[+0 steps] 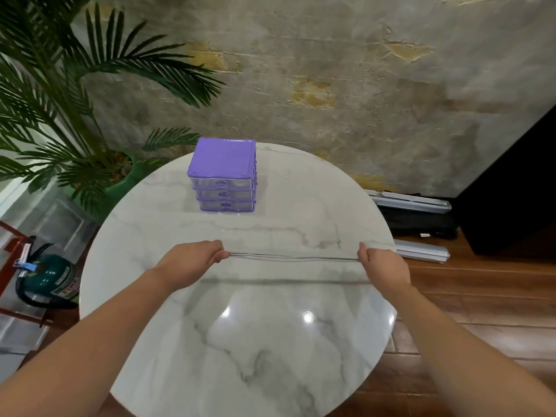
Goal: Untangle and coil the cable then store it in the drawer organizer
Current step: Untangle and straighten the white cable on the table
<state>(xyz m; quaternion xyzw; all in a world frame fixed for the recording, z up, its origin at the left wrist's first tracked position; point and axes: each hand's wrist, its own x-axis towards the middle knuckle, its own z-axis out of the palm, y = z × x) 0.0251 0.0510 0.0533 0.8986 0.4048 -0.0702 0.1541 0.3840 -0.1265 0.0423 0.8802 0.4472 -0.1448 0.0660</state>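
A thin grey cable [293,258] is stretched taut in several parallel strands above the middle of the round marble table [270,341]. My left hand [195,258] pinches its left end and my right hand [380,261] pinches its right end. The cable's shadow falls on the tabletop just below it. Behind the cable, at the far side of the table, stands the purple drawer organizer [224,176] with three clear drawers, all closed.
A potted palm [75,115] in a green pot stands to the far left of the table. A green fire extinguisher [49,278] sits on the floor at left. Black bags and grey rails [418,212] lie on the wooden floor at right.
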